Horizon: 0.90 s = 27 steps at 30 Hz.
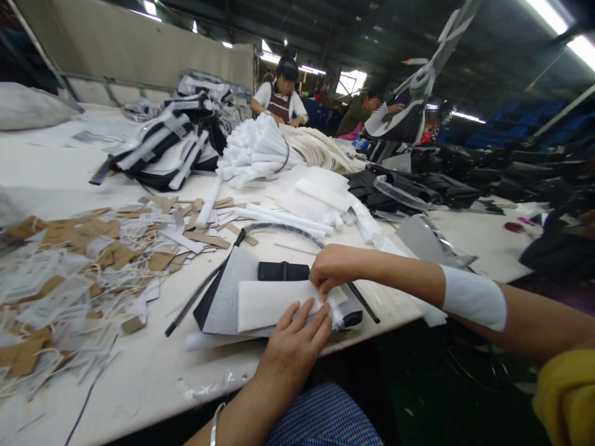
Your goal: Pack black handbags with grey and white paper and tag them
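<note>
A black handbag (209, 310) lies flat near the table's front edge, its dark tube-like handle (283, 228) arching away from me. Grey-white wrapping paper (226, 297) covers part of it, with a white foam sheet (264, 303) on top and a black buckle strap (283, 271) just behind. My left hand (297, 337) rests with stretched fingers on the foam sheet's right half. Closed in a pinch, my right hand (337, 269) presses at the sheet's right end, beside crinkled translucent wrapping (338, 313). What its fingertips hold is hidden.
Brown and white hang tags (93, 248) with strings cover the table's left side. Behind the bag lie white foam tubes (255, 152), foam sheets (316, 189) and wrapped black bags (162, 142). More black bags (418, 186) sit at right. Other people work farther back.
</note>
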### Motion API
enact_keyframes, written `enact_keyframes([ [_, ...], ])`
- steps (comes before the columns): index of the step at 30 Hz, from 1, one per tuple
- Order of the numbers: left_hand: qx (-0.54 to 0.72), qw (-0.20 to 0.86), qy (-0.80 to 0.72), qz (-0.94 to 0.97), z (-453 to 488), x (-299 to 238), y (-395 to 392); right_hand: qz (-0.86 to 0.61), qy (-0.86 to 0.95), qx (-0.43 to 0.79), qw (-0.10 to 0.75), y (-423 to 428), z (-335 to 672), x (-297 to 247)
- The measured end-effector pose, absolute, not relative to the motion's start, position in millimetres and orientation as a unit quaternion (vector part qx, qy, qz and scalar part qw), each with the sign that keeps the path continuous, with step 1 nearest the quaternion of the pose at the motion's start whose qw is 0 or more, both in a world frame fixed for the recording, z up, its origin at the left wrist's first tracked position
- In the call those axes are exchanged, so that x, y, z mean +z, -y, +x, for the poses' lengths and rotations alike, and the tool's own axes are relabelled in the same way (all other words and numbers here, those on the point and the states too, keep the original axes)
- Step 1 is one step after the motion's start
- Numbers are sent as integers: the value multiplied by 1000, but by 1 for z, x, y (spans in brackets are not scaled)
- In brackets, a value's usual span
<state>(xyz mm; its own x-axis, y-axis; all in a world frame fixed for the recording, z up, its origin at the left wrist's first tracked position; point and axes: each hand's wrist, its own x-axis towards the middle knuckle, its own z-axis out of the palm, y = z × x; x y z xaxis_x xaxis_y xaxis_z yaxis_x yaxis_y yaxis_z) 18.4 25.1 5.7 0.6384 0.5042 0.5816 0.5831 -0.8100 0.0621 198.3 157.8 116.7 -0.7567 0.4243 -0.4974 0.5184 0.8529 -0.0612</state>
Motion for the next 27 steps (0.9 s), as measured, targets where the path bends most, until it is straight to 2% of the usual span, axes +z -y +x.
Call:
enact_keyframes([
  [10, -302, 66, 315, -898, 21, 3, -22, 284, -922, -50, 259, -183, 189, 111],
  [18, -337, 72, 316, -884, 23, 1, -23, 356, -887, -219, 196, -212, 210, 82],
  [27, -328, 78, 315, -887, 23, -6, -23, 398, -814, -373, 198, -240, 216, 58],
])
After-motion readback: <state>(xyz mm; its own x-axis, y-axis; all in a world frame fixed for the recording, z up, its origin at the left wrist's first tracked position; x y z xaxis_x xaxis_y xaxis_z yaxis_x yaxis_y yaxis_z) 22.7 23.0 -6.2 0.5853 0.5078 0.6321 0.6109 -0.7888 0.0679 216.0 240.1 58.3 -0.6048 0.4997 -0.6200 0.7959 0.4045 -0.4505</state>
